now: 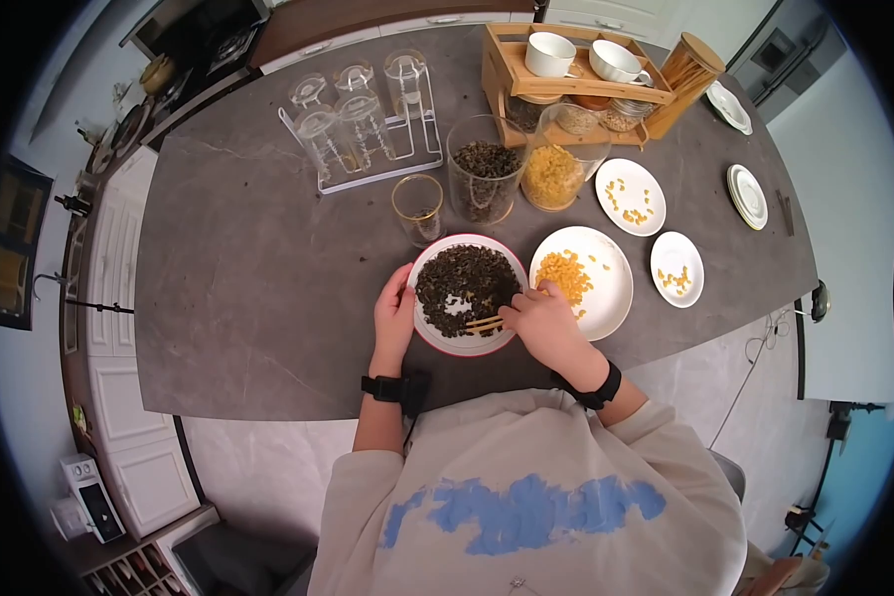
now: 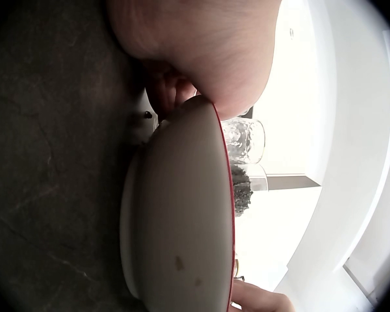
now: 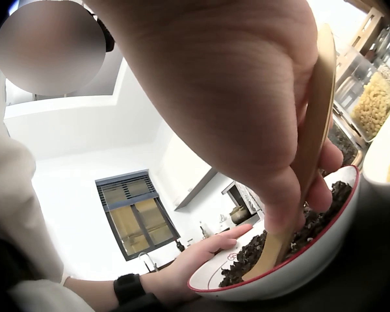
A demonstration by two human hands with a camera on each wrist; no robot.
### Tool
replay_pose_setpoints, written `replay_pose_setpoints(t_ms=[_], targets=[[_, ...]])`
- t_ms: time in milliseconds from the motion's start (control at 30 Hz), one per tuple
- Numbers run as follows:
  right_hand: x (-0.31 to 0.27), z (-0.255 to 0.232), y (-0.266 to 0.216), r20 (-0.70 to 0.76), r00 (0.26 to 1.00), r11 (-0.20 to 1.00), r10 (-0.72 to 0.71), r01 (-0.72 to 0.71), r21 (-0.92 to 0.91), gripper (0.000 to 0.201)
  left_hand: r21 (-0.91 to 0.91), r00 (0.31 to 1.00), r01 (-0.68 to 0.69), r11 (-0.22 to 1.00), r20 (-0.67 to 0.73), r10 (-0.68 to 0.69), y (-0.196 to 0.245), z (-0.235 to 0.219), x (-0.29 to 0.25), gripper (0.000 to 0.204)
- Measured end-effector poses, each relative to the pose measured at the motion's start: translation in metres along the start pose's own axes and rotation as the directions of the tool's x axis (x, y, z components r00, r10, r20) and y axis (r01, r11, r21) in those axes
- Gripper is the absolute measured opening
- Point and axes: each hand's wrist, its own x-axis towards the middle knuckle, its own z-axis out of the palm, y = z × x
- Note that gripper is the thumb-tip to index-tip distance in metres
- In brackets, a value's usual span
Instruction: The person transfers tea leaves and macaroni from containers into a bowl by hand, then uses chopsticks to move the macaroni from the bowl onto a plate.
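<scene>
A red-rimmed white bowl (image 1: 454, 345) (image 2: 182, 208) (image 3: 312, 263) holds dark, dried leaf-like bits (image 1: 457, 270). The left hand (image 1: 394, 320) (image 2: 201, 52) (image 3: 185, 265) grips the bowl's left side, its palm against the outer wall. Between the right hand's (image 1: 548, 326) (image 3: 234, 104) thumb and fingers are wooden tongs (image 1: 484, 324) (image 3: 320, 97), with their tips down among the dark bits at the bowl's near right. Touching or nearly touching the bowl on the right, a white plate (image 1: 611, 288) carries a heap of yellow pieces (image 1: 564, 276).
Behind the bowl stand a small glass (image 1: 419, 211), a jar of dark bits (image 1: 485, 179) and a jar of yellow pieces (image 1: 553, 177). Farther back are a glass rack (image 1: 382, 179) and a wooden shelf (image 1: 512, 65). Small plates (image 1: 646, 221) (image 1: 676, 296) with yellow pieces lie right.
</scene>
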Motion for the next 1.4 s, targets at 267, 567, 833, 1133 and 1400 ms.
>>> replay_pose_setpoints(t_ms=[267, 567, 833, 1133, 1400], targets=[[-0.026, -0.023, 0.031, -0.082, 0.98, 0.982, 0.184, -0.179, 0.055, 0.016, 0.007, 1.0, -0.005, 1.0, -0.006, 0.005, -0.001, 0.0, 0.0, 0.035], [-0.021, -0.019, 0.021, -0.151, 0.973, 0.984, 0.172, -0.164, 0.068, 0.017, -0.021, 1.0, -0.025, 0.999, -0.011, 0.025, -0.004, -0.001, 0.001, 0.034], [-0.003, 0.003, -0.002, 0.007, 0.998, 0.997, 0.062, -0.062, 0.047, 0.014, -0.003, 1.0, -0.012, 1.0, 0.008, 0.012, -0.004, -0.001, 0.001, 0.036], [-0.006, 0.002, 0.002, -0.004, 0.998, 0.995, 0.056, -0.056, 0.077, 0.012, 0.0, 1.0, -0.003, 1.0, -0.006, 0.003, -0.003, 0.0, 0.001, 0.036], [-0.035, -0.031, 0.04, -0.12, 0.931, 0.938, 0.344, -0.336, 0.084, 0.015, 0.0, 1.0, 0.007, 1.0, -0.005, -0.007, 0.0, 0.0, 0.0, 0.035]])
